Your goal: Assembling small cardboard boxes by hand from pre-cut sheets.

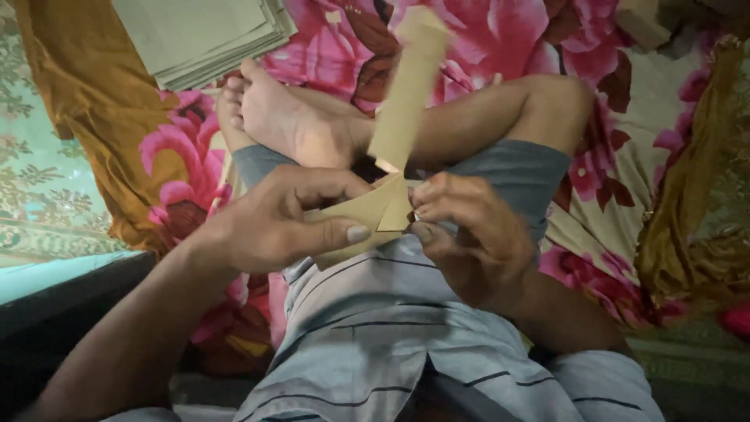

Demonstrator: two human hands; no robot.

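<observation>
both hands pinched a brown paper piece (383,209) over the lap, left hand (273,223) closed on its folded base, right hand (469,230) gripping the edge beside it. the upright flap was blurred; creasing well probably needed thumbs pressing firmly along the fold.

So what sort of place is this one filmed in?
Probably a home, with someone sitting cross-legged on a floral bedsheet. Both hands, left hand and right hand, fold brown paper, with a stack of sheets nearby, suggesting informal handwork rather than a workshop.
</observation>
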